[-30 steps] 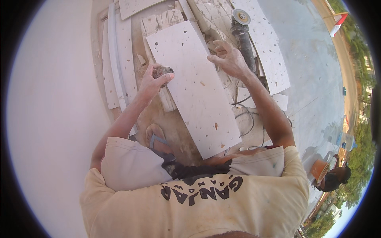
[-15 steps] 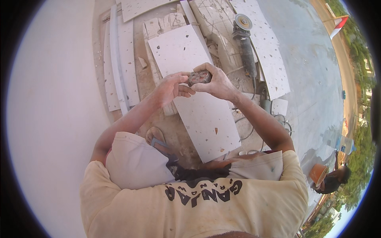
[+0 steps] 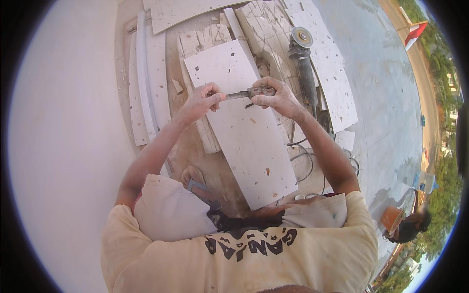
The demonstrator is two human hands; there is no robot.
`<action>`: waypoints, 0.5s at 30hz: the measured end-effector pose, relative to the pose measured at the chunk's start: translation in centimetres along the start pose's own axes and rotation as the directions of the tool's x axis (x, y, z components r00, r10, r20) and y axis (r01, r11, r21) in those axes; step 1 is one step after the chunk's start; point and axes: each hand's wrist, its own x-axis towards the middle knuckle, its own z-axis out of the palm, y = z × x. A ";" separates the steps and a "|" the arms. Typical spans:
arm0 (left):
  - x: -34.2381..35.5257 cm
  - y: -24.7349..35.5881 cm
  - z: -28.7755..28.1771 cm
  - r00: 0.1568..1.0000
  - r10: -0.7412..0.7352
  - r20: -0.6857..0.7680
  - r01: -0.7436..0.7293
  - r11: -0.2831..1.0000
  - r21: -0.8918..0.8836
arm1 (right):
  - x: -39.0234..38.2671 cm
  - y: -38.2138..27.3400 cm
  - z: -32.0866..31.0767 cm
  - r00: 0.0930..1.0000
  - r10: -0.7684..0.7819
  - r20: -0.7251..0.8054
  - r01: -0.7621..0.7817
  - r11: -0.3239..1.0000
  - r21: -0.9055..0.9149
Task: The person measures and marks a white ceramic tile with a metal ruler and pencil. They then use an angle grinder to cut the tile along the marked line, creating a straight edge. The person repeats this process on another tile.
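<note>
My right hand (image 3: pixel 279 97) is closed round the case of a dark, dusty tape measure (image 3: pixel 262 92). Between my hands stretches a short length of its blade (image 3: pixel 236 95), and my left hand (image 3: pixel 205 101) pinches the free end. Both hands are held above a long white speckled slab (image 3: pixel 254 146), which lies lengthwise in front of me, its near end by my legs.
An angle grinder (image 3: pixel 304 63) lies to the right, its disc at the far end and its cable (image 3: pixel 305 163) looping near my right forearm. More speckled slabs (image 3: pixel 332 73) and broken blocks (image 3: pixel 266 34) lie around. A person with an orange bucket (image 3: pixel 392 219) is at far right.
My hands have moved apart, the left one leftward, drawing a short stretch of blade out of the tape measure. Earlier both hands were together at the case.
</note>
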 end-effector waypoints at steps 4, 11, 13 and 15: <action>2.3 -1.3 -7.0 0.963 0.078 -0.260 -0.036 0.986 0.163 | 2.5 1.4 -4.5 0.967 -0.063 -0.247 0.017 0.983 -0.185; 6.3 -3.8 -10.5 0.850 0.217 -0.480 -0.007 0.916 0.402 | 8.3 2.5 -5.9 0.857 -0.208 -0.471 -0.034 0.889 -0.456; 6.9 -4.4 -10.7 0.812 0.237 -0.533 0.030 0.895 0.445 | 9.1 2.1 -4.8 0.844 -0.212 -0.493 -0.060 0.875 -0.480; 7.3 -4.5 -10.5 0.788 0.232 -0.570 0.083 0.878 0.471 | 9.6 2.0 -4.2 0.840 -0.203 -0.503 -0.080 0.870 -0.486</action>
